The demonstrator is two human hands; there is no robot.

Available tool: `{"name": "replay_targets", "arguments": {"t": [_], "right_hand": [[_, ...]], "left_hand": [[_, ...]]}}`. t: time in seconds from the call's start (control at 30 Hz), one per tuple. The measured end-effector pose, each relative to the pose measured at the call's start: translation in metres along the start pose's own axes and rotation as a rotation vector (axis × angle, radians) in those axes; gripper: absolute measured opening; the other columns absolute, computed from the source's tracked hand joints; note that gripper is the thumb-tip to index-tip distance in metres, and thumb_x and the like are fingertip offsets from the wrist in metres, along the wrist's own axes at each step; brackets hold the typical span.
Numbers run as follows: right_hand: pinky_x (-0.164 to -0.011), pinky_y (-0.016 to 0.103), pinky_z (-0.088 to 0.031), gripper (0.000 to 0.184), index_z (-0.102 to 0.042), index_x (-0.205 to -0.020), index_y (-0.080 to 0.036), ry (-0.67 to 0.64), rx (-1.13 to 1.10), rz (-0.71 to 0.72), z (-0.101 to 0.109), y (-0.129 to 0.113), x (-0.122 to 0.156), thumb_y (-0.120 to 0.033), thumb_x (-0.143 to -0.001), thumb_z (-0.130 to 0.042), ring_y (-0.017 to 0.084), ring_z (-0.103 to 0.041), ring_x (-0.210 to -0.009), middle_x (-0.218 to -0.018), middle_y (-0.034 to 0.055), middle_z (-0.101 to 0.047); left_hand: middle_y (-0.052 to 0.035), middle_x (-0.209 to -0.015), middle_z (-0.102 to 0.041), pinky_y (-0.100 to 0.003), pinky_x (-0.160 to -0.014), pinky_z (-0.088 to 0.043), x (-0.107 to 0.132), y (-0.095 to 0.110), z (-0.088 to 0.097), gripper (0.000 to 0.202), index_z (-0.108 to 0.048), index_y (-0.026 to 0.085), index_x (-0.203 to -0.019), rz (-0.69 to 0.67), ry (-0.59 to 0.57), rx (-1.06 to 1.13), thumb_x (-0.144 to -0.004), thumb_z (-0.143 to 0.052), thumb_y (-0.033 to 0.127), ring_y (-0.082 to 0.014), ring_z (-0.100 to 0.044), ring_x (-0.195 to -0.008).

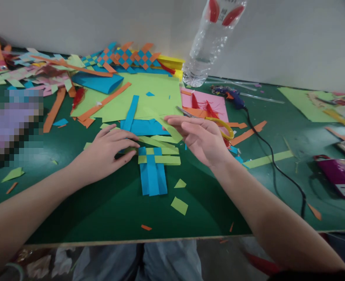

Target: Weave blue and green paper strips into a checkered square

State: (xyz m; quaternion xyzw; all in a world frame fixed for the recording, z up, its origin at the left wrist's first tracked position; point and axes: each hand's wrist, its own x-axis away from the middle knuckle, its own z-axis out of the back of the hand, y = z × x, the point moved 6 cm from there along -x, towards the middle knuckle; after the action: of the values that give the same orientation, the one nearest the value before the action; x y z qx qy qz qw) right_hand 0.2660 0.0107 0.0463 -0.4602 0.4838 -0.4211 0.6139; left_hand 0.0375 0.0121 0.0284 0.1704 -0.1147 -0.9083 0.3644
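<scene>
A small woven piece of blue and light green paper strips lies flat on the green table in front of me. Its blue strips point toward me and the green ones run crosswise. My left hand rests at its left edge, fingers apart and slightly bent, fingertips by the strip ends. Above the right side, my right hand pinches a slanted light green paper strip, blurred, between its fingers; the thumb side is partly hidden. Yellow-handled scissors lie just behind my right hand, partly covered by it.
Green sheets and a blue sheet lie behind, with woven blue-orange pieces along the wall. A water bottle stands at the back. A glue gun trails a black cord rightward, toward a purple power strip.
</scene>
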Motion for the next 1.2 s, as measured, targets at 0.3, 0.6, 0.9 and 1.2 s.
{"name": "replay_targets", "arguments": {"t": [0.3,0.6,0.9,1.2], "right_hand": [[-0.114,0.059,-0.055,0.037,-0.072,-0.129,-0.026,0.002,0.146,0.11,-0.001,0.0,0.0,-0.036,-0.1,-0.051,0.028,-0.063,-0.138,-0.141,0.0048,-0.071],[-0.111,0.052,-0.06,0.024,-0.081,-0.108,-0.033,0.185,0.525,0.365,-0.012,-0.035,0.028,-0.031,-0.102,-0.058,0.025,-0.074,-0.12,-0.126,0.0009,-0.078],[-0.126,0.04,-0.046,0.059,-0.044,-0.158,-0.041,-0.085,0.833,0.671,-0.04,-0.044,0.046,-0.014,-0.106,-0.041,0.019,-0.056,-0.145,-0.161,-0.0084,-0.052],[-0.132,0.033,-0.032,0.062,-0.028,-0.164,-0.012,-0.28,0.931,0.915,-0.062,-0.043,0.051,0.0,-0.103,-0.033,0.012,-0.036,-0.156,-0.16,0.0102,-0.053]], "left_hand": [[-0.006,-0.12,-0.078,-0.06,-0.123,-0.033,0.001,-0.003,-0.002,0.037,-0.074,0.027,-0.102,0.012,0.006,0.022,-0.102,-0.044,0.048,-0.0278,-0.07,-0.114],[-0.0095,-0.122,-0.075,-0.044,-0.109,-0.049,0.003,0.009,0.021,0.027,-0.066,0.021,-0.119,0.011,0.184,0.045,-0.106,-0.048,0.035,-0.0264,-0.068,-0.119],[-0.0047,-0.124,-0.071,-0.033,-0.104,-0.049,0.012,0.022,0.036,0.027,-0.062,0.025,-0.13,-0.15,0.334,0.327,-0.111,-0.043,0.031,-0.0198,-0.065,-0.118],[-0.0014,-0.108,-0.076,-0.031,-0.09,-0.057,0.009,0.013,0.029,0.038,-0.071,0.034,-0.13,-0.209,0.271,0.796,-0.095,-0.075,0.047,-0.0186,-0.069,-0.102]]}}
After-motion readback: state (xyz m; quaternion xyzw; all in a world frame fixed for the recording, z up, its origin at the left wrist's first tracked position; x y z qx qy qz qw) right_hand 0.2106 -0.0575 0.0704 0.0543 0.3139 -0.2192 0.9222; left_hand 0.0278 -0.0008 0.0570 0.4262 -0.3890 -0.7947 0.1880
